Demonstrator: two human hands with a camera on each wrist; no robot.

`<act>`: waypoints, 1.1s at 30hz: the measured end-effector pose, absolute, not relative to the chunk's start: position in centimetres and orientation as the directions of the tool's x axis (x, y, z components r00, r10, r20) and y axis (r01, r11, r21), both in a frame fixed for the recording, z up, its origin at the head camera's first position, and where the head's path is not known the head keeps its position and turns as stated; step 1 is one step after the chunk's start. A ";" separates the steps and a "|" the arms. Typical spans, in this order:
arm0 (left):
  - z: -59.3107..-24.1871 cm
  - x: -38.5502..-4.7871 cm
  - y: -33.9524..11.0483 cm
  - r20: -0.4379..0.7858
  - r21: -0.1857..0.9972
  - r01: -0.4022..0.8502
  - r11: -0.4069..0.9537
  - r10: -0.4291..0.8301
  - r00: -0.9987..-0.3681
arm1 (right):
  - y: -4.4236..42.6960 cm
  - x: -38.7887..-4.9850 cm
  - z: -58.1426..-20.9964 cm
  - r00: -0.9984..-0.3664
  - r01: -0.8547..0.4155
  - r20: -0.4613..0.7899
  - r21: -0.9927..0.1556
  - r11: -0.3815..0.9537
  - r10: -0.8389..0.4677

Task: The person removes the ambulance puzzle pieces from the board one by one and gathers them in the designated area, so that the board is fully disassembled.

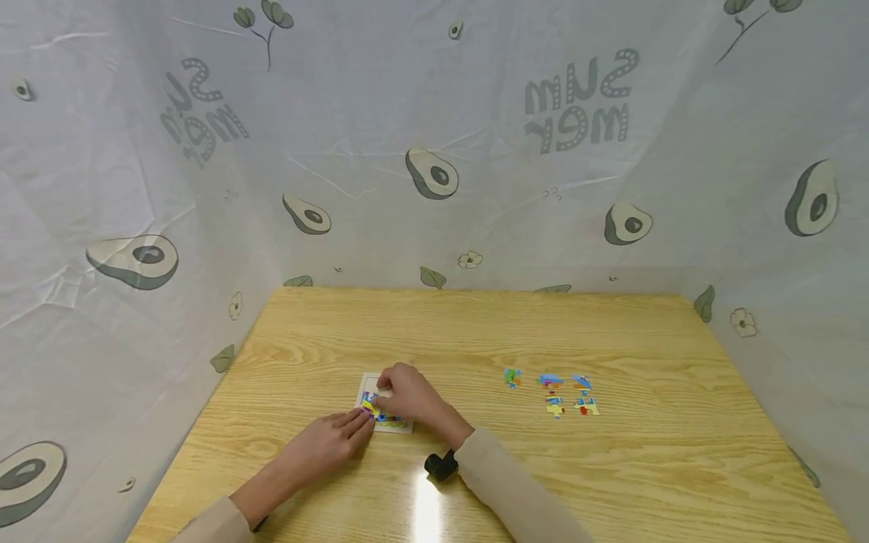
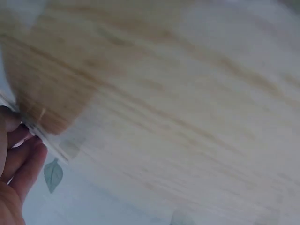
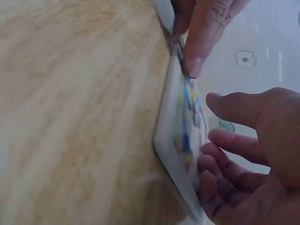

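Note:
A small puzzle board [image 1: 400, 429] with a pale frame lies on the table left of centre, colourful pieces [image 1: 389, 418] filling its lower part. My left hand [image 1: 326, 446] rests its extended fingers at the board's left lower edge. Over the board's right side is my right hand [image 1: 414, 397]. In the right wrist view, that hand [image 3: 253, 154] has its thumb and index finger apart with nothing visible between them, its other fingers touching the board's frame [image 3: 164, 131]. The left fingertips [image 3: 194, 65] press on the board's far end there.
Several loose puzzle pieces lie on the wooden table [image 1: 652, 452] to the right, among them a green one [image 1: 512, 377] and a yellow one [image 1: 554, 409]. A black wrist camera [image 1: 441, 466] sits under my right wrist. A patterned curtain [image 1: 475, 90] surrounds the table's back and sides.

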State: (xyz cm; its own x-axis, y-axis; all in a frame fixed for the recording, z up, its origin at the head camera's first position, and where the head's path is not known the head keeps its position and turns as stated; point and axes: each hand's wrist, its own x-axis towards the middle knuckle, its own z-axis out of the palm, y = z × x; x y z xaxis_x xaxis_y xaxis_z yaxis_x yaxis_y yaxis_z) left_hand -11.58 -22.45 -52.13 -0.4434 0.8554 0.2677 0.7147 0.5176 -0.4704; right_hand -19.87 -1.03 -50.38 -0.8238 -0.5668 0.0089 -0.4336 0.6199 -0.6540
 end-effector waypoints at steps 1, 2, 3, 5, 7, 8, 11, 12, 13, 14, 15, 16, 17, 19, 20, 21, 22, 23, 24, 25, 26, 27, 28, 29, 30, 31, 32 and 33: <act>-52.2 -11.6 -22.5 0.264 -0.476 0.716 0.511 0.859 -0.438 | -1.2 -19.8 -50.4 -0.824 -0.443 0.015 -0.640 0.627 -0.567; -52.2 -11.6 -22.6 0.261 -0.484 0.715 0.505 0.863 -0.433 | -1.3 -19.7 -50.5 -0.824 -0.451 0.021 -0.628 0.634 -0.566; -52.2 -11.6 -22.7 0.251 -0.492 0.713 0.500 0.865 -0.433 | -1.4 -19.7 -50.5 -0.825 -0.459 0.026 -0.612 0.644 -0.564; -52.1 -11.6 -22.8 0.236 -0.499 0.714 0.491 0.870 -0.433 | -1.6 -19.5 -50.6 -0.830 -0.466 0.030 -0.584 0.665 -0.556; -52.0 -11.5 -22.9 0.226 -0.510 0.713 0.481 0.875 -0.428 | -1.7 -19.4 -50.6 -0.835 -0.468 0.032 -0.566 0.678 -0.549; -52.1 -11.5 -23.0 0.221 -0.512 0.715 0.476 0.877 -0.426 | -1.7 -19.3 -50.6 -0.838 -0.464 0.030 -0.563 0.684 -0.544; -52.1 -11.3 -23.4 0.207 -0.503 0.724 0.472 0.879 -0.429 | -1.7 -19.1 -50.7 -0.845 -0.451 0.023 -0.568 0.688 -0.534; -52.2 -11.2 -23.6 0.202 -0.476 0.735 0.482 0.874 -0.442 | -1.7 -19.1 -50.7 -0.847 -0.447 0.023 -0.572 0.688 -0.531; -52.2 -11.0 -23.8 0.191 -0.439 0.749 0.496 0.866 -0.462 | -1.7 -19.1 -50.7 -0.849 -0.441 0.020 -0.576 0.688 -0.528; -52.3 -10.8 -24.0 0.176 -0.395 0.763 0.511 0.857 -0.483 | -1.7 -19.0 -50.7 -0.851 -0.436 0.017 -0.581 0.688 -0.525; -52.3 -10.6 -24.2 0.160 -0.349 0.773 0.529 0.847 -0.508 | -1.7 -19.0 -50.7 -0.852 -0.433 0.017 -0.585 0.686 -0.523; -52.4 -10.4 -24.3 0.141 -0.302 0.780 0.548 0.835 -0.532 | -1.6 -19.0 -50.7 -0.854 -0.428 0.015 -0.589 0.686 -0.520; -52.5 -10.3 -24.4 0.125 -0.250 0.785 0.567 0.823 -0.555 | -1.6 -19.0 -50.7 -0.855 -0.424 0.013 -0.592 0.685 -0.518; -52.6 -10.1 -24.6 0.094 -0.181 0.782 0.596 0.802 -0.589 | -1.6 -19.0 -50.7 -0.858 -0.418 0.010 -0.593 0.688 -0.514; -52.7 -10.0 -24.7 0.084 -0.164 0.780 0.603 0.797 -0.598 | -1.6 -19.1 -50.7 -0.859 -0.416 0.008 -0.593 0.690 -0.512; -52.8 -9.9 -24.8 0.079 -0.153 0.778 0.610 0.792 -0.605 | -1.6 -19.1 -50.6 -0.860 -0.415 0.006 -0.591 0.691 -0.510; -52.8 -9.9 -24.8 0.077 -0.147 0.776 0.613 0.789 -0.609 | -1.6 -19.1 -50.6 -0.860 -0.415 0.006 -0.591 0.692 -0.510; -52.9 -9.9 -24.9 0.076 -0.140 0.775 0.616 0.787 -0.612 | -1.7 -19.1 -50.6 -0.860 -0.415 0.005 -0.589 0.694 -0.510; -53.0 -9.8 -24.9 0.078 -0.138 0.775 0.617 0.787 -0.612 | -1.7 -19.1 -50.5 -0.860 -0.415 0.005 -0.586 0.696 -0.510; -53.0 -9.8 -25.0 0.080 -0.135 0.775 0.617 0.787 -0.612 | -1.7 -19.1 -50.5 -0.861 -0.415 0.003 -0.584 0.697 -0.509; -53.1 -9.8 -25.0 0.080 -0.130 0.776 0.617 0.787 -0.612 | -1.7 -19.1 -50.5 -0.861 -0.415 0.004 -0.586 0.696 -0.509; -53.1 -9.9 -25.0 0.080 -0.126 0.777 0.617 0.787 -0.612 | -1.7 -19.0 -50.5 -0.861 -0.412 0.002 -0.588 0.696 -0.508; -53.1 -9.9 -25.1 0.079 -0.121 0.778 0.617 0.787 -0.612 | -1.7 -19.0 -50.5 -0.862 -0.408 0.000 -0.592 0.695 -0.507; -53.1 -9.9 -25.1 0.077 -0.114 0.779 0.617 0.787 -0.612 | -1.7 -19.0 -50.5 -0.863 -0.403 -0.005 -0.595 0.695 -0.505; -53.0 -9.9 -25.1 0.078 -0.109 0.780 0.616 0.788 -0.611 | -1.7 -19.0 -50.5 -0.864 -0.400 -0.008 -0.598 0.695 -0.503; -53.0 -9.9 -25.1 0.077 -0.104 0.781 0.616 0.788 -0.611 | -1.7 -18.9 -50.5 -0.865 -0.395 -0.012 -0.601 0.695 -0.501; -53.0 -9.9 -25.1 0.075 -0.099 0.782 0.615 0.788 -0.611 | -1.7 -18.9 -50.5 -0.866 -0.392 -0.013 -0.603 0.695 -0.500; -52.9 -9.9 -25.1 0.073 -0.095 0.782 0.616 0.788 -0.611 | -1.7 -18.9 -50.5 -0.867 -0.390 -0.014 -0.604 0.696 -0.498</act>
